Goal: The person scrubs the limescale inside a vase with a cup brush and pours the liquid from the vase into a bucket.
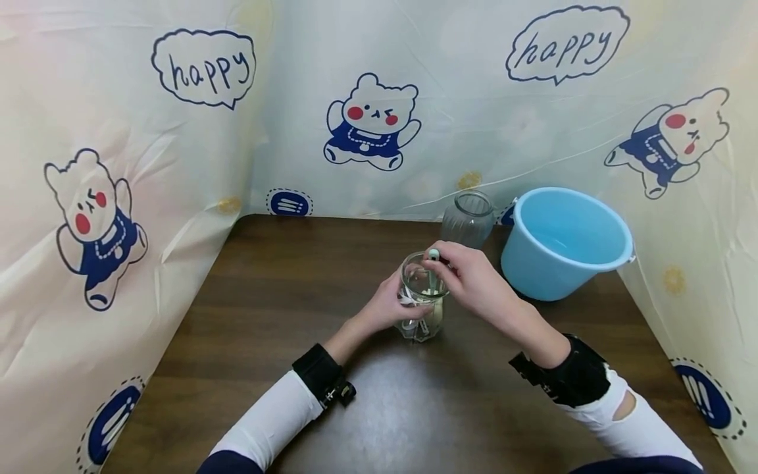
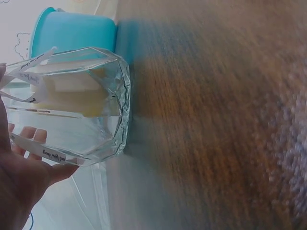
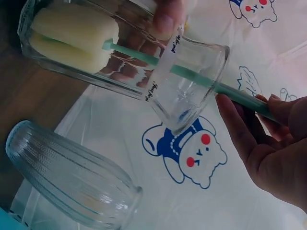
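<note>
At the desk (image 1: pixel 266 296), the left hand (image 1: pixel 387 304) gripped the glass jar (image 2: pixel 72 122) and the right hand (image 1: pixel 474 280) pinched the sponge brush (image 3: pixel 192 75), its head already inserted near the jar's base, withdrawal apparently remaining.

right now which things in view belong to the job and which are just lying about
In the job:
faceted glass jar, held in the left grip
sponge brush, partly inside the jar, in the right grip

Lying about, it seems:
ribbed glass vase, in neither grip
blue bucket
printed cloth
</note>
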Demonstrator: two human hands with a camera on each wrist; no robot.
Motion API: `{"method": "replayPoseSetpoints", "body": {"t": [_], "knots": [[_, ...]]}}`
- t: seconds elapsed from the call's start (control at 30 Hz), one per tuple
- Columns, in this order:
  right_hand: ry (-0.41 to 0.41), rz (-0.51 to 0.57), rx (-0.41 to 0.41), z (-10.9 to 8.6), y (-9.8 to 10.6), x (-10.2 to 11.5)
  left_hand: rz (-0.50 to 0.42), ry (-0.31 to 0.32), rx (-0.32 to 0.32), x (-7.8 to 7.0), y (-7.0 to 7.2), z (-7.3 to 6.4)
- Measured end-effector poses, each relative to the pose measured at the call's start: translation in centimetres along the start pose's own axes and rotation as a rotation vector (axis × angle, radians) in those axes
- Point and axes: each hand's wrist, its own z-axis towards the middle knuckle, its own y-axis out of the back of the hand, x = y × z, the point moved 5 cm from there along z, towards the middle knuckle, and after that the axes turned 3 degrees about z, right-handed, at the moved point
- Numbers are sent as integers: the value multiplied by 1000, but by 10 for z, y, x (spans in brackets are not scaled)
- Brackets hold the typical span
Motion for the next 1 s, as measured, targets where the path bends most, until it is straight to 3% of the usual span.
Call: {"method": "replayPoseSetpoints", "body": {"t": [0.07, 0.27, 0.43, 0.6, 0.7, 0.83, 1.0], "knots": [[15, -11, -35, 0, 4, 3, 1, -5, 1, 2, -1, 0], [82, 15, -183, -4, 25, 22, 36, 28, -7, 30, -11, -1], [82, 37, -205, -5, 25, 21, 30, 34, -4, 38, -16, -1], [56, 32, -189, -4, 14, 7, 25, 46, 8, 33, -16, -1], [58, 31, -193, -3, 13, 3, 18, 26, 9, 18, -11, -2], [71, 42, -231, -3, 21, 8, 3, 22, 5, 2, -4, -3], [90, 52, -274, -1, 33, 17, -3, 54, 0, -1, -1, -1]]}}
